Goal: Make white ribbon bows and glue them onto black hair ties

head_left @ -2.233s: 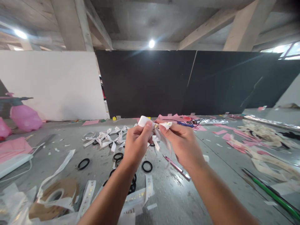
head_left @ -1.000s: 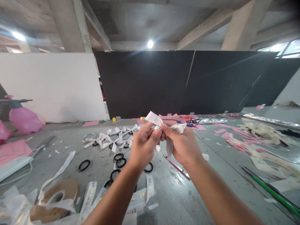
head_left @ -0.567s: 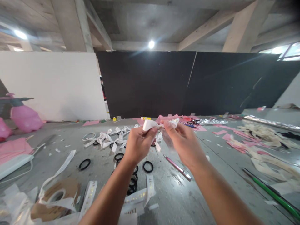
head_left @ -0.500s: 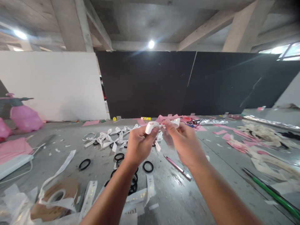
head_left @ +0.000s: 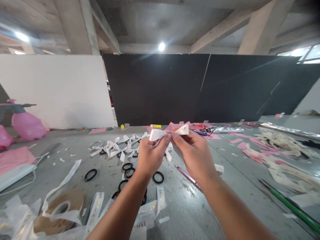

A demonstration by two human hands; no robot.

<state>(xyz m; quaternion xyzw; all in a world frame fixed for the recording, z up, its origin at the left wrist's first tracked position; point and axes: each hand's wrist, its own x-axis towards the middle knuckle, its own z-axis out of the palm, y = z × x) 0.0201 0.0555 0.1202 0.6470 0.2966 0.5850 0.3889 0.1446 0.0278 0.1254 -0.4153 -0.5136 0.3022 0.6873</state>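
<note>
A white ribbon bow (head_left: 157,134) with gold print is held up above the table at the centre. My left hand (head_left: 153,153) pinches it near the middle, and its left loop stands out past the fingers. Close against that hand, my right hand (head_left: 196,151) grips the bow's other side between thumb and fingers. The bow's knot is mostly hidden by the fingertips. Behind and left lies a pile of white bows on black hair ties (head_left: 121,146). Loose black rings (head_left: 158,177) and a pink pen-like tool (head_left: 187,176) lie below the hands.
A ribbon roll (head_left: 75,203) and printed strips (head_left: 96,208) lie front left. Pink spray bottles (head_left: 27,125) stand far left. Cream ribbon scraps (head_left: 277,143) and a green-handled tool (head_left: 292,206) are at right. A black panel (head_left: 160,90) stands behind the table.
Both hands have shifted slightly, with the fingertips now closer together at the bow's middle. The bow's loops have turned and look flatter. A white object shows beside my right wrist.
</note>
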